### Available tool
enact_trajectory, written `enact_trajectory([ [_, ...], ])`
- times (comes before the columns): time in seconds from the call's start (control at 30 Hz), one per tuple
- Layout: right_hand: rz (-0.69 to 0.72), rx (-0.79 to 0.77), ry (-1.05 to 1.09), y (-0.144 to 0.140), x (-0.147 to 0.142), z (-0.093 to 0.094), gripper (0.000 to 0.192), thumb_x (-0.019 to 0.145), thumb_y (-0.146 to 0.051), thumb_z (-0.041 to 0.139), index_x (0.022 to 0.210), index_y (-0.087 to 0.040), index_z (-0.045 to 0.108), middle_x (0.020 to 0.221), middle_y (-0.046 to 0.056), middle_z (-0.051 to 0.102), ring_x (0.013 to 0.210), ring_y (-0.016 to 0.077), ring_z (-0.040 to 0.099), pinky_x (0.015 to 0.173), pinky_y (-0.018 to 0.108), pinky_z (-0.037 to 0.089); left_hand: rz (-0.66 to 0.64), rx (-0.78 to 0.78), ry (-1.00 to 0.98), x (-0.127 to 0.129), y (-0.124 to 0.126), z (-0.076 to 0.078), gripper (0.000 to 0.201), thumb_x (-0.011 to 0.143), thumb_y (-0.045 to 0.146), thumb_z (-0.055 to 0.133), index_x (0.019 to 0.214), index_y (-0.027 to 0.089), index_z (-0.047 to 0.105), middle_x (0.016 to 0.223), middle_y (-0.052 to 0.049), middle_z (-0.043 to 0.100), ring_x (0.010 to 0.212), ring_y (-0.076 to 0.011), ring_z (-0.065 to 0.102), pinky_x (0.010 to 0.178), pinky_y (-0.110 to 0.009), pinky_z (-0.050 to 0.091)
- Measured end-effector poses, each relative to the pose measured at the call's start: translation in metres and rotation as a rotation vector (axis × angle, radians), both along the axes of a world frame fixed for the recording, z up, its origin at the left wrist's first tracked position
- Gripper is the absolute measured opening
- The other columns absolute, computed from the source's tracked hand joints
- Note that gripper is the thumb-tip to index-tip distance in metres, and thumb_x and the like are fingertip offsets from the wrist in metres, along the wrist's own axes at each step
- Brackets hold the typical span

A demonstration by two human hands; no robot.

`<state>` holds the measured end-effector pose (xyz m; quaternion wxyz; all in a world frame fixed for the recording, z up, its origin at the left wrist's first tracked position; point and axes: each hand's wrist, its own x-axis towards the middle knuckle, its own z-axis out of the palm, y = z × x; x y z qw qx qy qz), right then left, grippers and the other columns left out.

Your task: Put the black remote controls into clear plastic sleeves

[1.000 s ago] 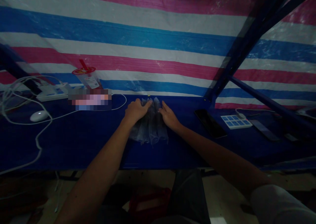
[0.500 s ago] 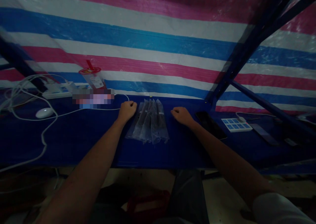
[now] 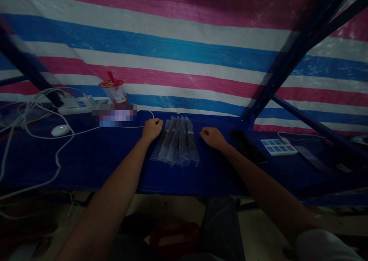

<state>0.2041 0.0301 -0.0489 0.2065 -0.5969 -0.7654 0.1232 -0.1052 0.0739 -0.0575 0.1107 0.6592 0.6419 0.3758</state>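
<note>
Several clear plastic bags [image 3: 179, 142] with dark, narrow contents lie side by side on the blue table [image 3: 169, 180], their wider ends toward me. What is inside them is too dim to make out. My left hand [image 3: 152, 130] rests as a loose fist on the table, just left of the bags. On their other side, a little farther off, my right hand [image 3: 214, 137] is also curled into a fist. Neither hand touches the bags, and nothing shows in either one.
At the left are a cup with red lid and straw [image 3: 115, 92], a power strip [image 3: 77, 106], tangled white cables [image 3: 59, 153] and a white mouse [image 3: 60, 130]. Right of my right hand lie a black tablet-like device [image 3: 248, 147], a white-and-blue panel [image 3: 278, 147] and a phone-like slab [image 3: 312, 158].
The whole view has shifted slightly, so things appear a little farther right. Both fists and the bags keep their places on the table.
</note>
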Motion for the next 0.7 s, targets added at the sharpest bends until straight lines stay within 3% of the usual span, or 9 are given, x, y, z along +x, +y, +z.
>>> enact_trajectory([
  [0.2,0.003,0.014,0.055,0.0,0.0,-0.002,0.022,0.09,-0.03,0.055,0.073,-0.02,0.066,0.072,0.004,0.067,0.067,0.0164,0.056,0.062,0.028,0.032,-0.019,-0.013,0.069,0.002,-0.003,0.002,0.034,0.086,0.038,0.049,0.058,0.02,0.052,0.058,0.0,0.054,0.061,-0.0155,0.052,0.06,-0.029,0.031],
  [0.33,-0.016,0.032,0.142,0.001,-0.002,-0.006,0.021,0.09,-0.03,0.052,0.076,-0.02,0.065,0.072,0.002,0.066,0.067,0.0158,0.058,0.063,0.027,0.037,0.015,-0.093,0.086,0.004,-0.006,0.006,0.019,0.082,0.034,0.055,0.08,0.019,0.066,0.08,-0.005,0.071,0.076,-0.0199,0.064,0.067,-0.029,0.042],
  [0.4,-0.021,0.046,0.223,0.001,-0.005,-0.008,0.021,0.092,-0.031,0.049,0.082,-0.02,0.065,0.074,0.001,0.066,0.068,0.0155,0.06,0.065,0.027,0.04,0.019,-0.153,0.13,0.006,-0.01,0.009,0.02,0.081,0.035,0.057,0.087,0.019,0.069,0.088,-0.009,0.075,0.082,-0.0224,0.067,0.071,-0.031,0.045],
  [0.57,0.009,0.054,0.586,-0.004,-0.021,-0.016,0.025,0.089,-0.04,0.059,0.101,-0.02,0.065,0.09,0.004,0.069,0.079,0.0174,0.065,0.078,0.032,0.051,-0.035,-0.256,0.274,0.017,-0.023,0.022,0.033,0.085,0.046,0.057,0.093,0.019,0.073,0.101,-0.013,0.076,0.092,-0.0279,0.07,0.076,-0.034,0.049],
  [0.7,0.061,0.03,0.6,-0.016,-0.037,-0.016,0.044,0.091,-0.046,0.059,0.125,-0.019,0.061,0.119,0.013,0.065,0.1,0.0217,0.066,0.09,0.039,0.053,-0.043,-0.302,0.3,0.03,-0.032,0.032,0.041,0.086,0.054,0.057,0.094,0.017,0.074,0.1,-0.016,0.076,0.092,-0.031,0.07,0.075,-0.036,0.048],
])
